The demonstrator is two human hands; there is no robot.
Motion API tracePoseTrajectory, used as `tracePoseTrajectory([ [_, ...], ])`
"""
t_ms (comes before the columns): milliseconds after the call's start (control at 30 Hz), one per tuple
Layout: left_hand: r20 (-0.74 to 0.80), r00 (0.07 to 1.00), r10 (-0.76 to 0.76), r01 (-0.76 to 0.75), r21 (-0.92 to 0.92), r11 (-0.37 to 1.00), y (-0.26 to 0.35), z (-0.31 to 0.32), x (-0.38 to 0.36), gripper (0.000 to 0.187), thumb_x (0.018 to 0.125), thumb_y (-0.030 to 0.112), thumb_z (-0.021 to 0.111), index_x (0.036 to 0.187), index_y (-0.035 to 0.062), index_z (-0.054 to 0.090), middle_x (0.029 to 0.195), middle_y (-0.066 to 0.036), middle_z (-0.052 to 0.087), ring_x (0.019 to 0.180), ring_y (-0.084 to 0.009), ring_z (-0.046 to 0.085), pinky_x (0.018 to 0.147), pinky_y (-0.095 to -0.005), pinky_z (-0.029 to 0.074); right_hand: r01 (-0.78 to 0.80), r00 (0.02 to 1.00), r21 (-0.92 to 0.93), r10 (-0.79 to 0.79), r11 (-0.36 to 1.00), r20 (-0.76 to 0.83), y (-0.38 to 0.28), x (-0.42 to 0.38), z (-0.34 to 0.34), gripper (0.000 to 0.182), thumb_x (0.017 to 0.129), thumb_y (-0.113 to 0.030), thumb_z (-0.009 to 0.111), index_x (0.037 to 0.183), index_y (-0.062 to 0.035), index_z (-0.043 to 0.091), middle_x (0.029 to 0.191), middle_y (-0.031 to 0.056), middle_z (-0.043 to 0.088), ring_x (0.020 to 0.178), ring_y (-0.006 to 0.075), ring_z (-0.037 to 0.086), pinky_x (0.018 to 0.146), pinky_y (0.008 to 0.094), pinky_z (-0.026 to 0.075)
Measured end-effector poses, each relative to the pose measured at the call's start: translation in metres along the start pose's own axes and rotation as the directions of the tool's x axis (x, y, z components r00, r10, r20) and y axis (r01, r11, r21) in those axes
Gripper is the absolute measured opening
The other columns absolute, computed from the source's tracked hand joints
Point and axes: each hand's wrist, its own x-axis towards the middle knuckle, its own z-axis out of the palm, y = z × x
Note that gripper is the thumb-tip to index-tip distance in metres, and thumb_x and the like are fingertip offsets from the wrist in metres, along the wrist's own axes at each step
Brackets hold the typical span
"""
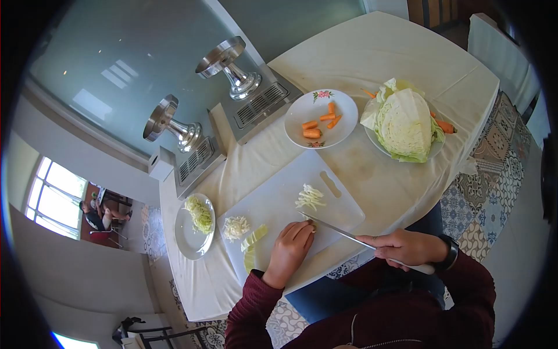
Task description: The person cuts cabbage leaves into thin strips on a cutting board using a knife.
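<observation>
My right hand (407, 249) grips the pale handle of a kitchen knife (343, 233). Its blade reaches left across the white cutting board (285, 180), close to the fingertips of my left hand (292, 249). Those fingers are bent together and press a small piece of cabbage, mostly hidden, against the board. Just beyond the blade lies a little heap of cabbage strips (310, 197). Farther left on the board are a pile of chopped cabbage (236, 228) and a loose pale-green cabbage leaf piece (253, 239).
A plate (185, 238) of shredded cabbage (199, 213) stands left of the board. Behind the board is a bowl (293, 123) with carrot pieces (312, 133). A large cabbage (405, 123) with carrots fills a plate at right. Two metal stands (186, 136) line the far edge. Someone sits in the distance.
</observation>
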Motion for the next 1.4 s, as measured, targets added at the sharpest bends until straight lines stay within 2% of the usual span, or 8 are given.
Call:
tracePoseTrajectory([
  [267, -0.015, 0.999, -0.039, 0.039, 0.014, 0.999, 0.01, 0.001, 0.001, 0.018, 0.082, -0.001, 0.073, 0.099, -0.0002, 0.065, 0.101, -0.015, 0.07, 0.097, -0.034, 0.068, 0.085, -0.0413, 0.057, 0.139, 0.99, 0.039, -0.139, 0.989, -0.015, 0.006, 0.033, -0.002, 0.055, 0.106, -0.019, 0.046, 0.16, -0.0128, 0.034, 0.062, 0.0021, 0.051, 0.048, 0.0104, 0.052, 0.05, 0.0275, 0.05],
  [467, -0.183, 0.946, -0.268, 0.278, 0.027, 0.96, 0.034, 0.025, -0.009, 0.019, 0.084, -0.001, 0.068, 0.102, 0.0013, 0.064, 0.108, -0.016, 0.071, 0.103, -0.0364, 0.067, 0.09, -0.0453, 0.054, 0.23, 0.972, -0.007, -0.23, 0.973, -0.04, 0.008, 0.056, -0.001, 0.053, 0.105, -0.017, 0.047, 0.158, -0.0135, 0.039, 0.061, 0.0021, 0.051, 0.048, 0.0095, 0.05, 0.049, 0.0273, 0.049],
  [667, -0.373, 0.841, -0.391, 0.43, 0.025, 0.902, 0.051, 0.051, -0.014, 0.02, 0.085, 0.001, 0.065, 0.104, 0.0057, 0.063, 0.116, -0.012, 0.072, 0.113, -0.0347, 0.065, 0.098, -0.0463, 0.047, 0.216, 0.975, -0.006, -0.216, 0.976, -0.047, 0.013, 0.042, 0.0, 0.055, 0.105, -0.016, 0.047, 0.159, -0.0151, 0.036, 0.061, 0.0005, 0.05, 0.047, 0.0087, 0.048, 0.049, 0.026, 0.048],
  [867, -0.258, 0.901, -0.348, 0.38, 0.084, 0.921, 0.038, 0.033, -0.021, 0.025, 0.083, 0.001, 0.066, 0.106, 0.0093, 0.065, 0.123, -0.005, 0.072, 0.118, -0.0299, 0.063, 0.101, -0.0445, 0.044, 0.172, 0.984, -0.02, -0.173, 0.985, -0.046, 0.02, 0.015, 0.002, 0.056, 0.105, -0.016, 0.047, 0.16, -0.0161, 0.034, 0.061, 0.0009, 0.051, 0.047, 0.0088, 0.049, 0.05, 0.0265, 0.049],
  [967, -0.259, 0.91, -0.323, 0.352, 0.074, 0.933, 0.035, 0.032, -0.023, 0.025, 0.083, 0.0, 0.067, 0.106, 0.0106, 0.066, 0.123, -0.003, 0.072, 0.119, -0.029, 0.063, 0.101, -0.0444, 0.043, 0.076, 0.994, -0.048, -0.079, 0.996, -0.069, 0.01, 0.0, 0.005, 0.056, 0.105, -0.018, 0.048, 0.16, -0.018, 0.036, 0.06, 0.0012, 0.052, 0.047, 0.0094, 0.051, 0.051, 0.0265, 0.05],
  [1067, -0.302, 0.903, -0.305, 0.349, 0.102, 0.932, 0.035, 0.036, -0.024, 0.025, 0.082, 0.0, 0.068, 0.105, 0.0109, 0.068, 0.122, -0.003, 0.073, 0.118, -0.0288, 0.064, 0.101, -0.0442, 0.043, 0.069, 0.993, -0.086, -0.077, 0.994, -0.09, 0.01, -0.001, 0.007, 0.056, 0.104, -0.019, 0.05, 0.158, -0.0194, 0.039, 0.06, 0.0019, 0.053, 0.049, 0.0103, 0.053, 0.053, 0.027, 0.051],
  [1267, -0.332, 0.895, -0.297, 0.348, 0.104, 0.932, 0.033, 0.036, -0.025, 0.026, 0.081, -0.001, 0.069, 0.104, 0.0103, 0.068, 0.119, -0.003, 0.074, 0.116, -0.0284, 0.064, 0.1, -0.0431, 0.044, 0.18, 0.969, -0.154, -0.202, 0.972, -0.144, 0.012, 0.012, 0.015, 0.056, 0.102, -0.017, 0.055, 0.156, -0.0171, 0.042, 0.062, 0.0051, 0.058, 0.051, 0.0128, 0.055, 0.058, 0.0297, 0.052],
  [1400, -0.32, 0.901, -0.293, 0.343, 0.111, 0.933, 0.034, 0.035, -0.024, 0.025, 0.081, -0.001, 0.069, 0.104, 0.0104, 0.068, 0.118, -0.003, 0.074, 0.116, -0.0287, 0.064, 0.1, -0.0428, 0.044, 0.164, 0.972, -0.152, -0.185, 0.975, -0.142, 0.005, 0.009, 0.013, 0.056, 0.102, -0.017, 0.055, 0.156, -0.0153, 0.043, 0.063, 0.0057, 0.059, 0.051, 0.0133, 0.056, 0.058, 0.0299, 0.052],
])
